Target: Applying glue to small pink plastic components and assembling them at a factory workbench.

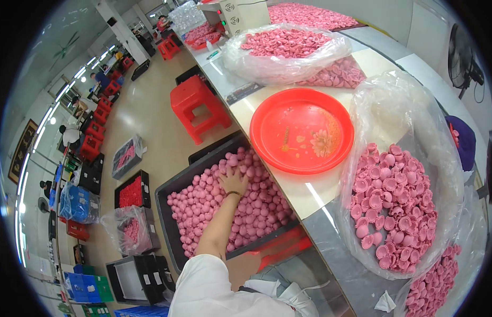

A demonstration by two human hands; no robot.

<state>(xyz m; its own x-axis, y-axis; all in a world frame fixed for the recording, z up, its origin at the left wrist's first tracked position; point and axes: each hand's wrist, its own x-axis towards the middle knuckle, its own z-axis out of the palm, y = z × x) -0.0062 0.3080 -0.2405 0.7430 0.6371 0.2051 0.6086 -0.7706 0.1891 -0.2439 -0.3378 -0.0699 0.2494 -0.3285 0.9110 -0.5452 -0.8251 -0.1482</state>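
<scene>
My left hand reaches down into a dark grey crate filled with pink plastic balls. Its fingers are spread and lie flat on top of the balls near the far side, with nothing gripped. A thin dark bracelet circles the wrist, and the sleeve is white. Just right of the crate, on the worktable, sits a round red tray with a flower print. Further right lies a clear plastic bag, opened wide, holding pink half-shells. My right hand is out of view.
A second bag of half-shells stands behind the tray, near a beige machine. Red stools and crates of parts stand on the floor to the left. A black fan is at the right. Other people sit far off.
</scene>
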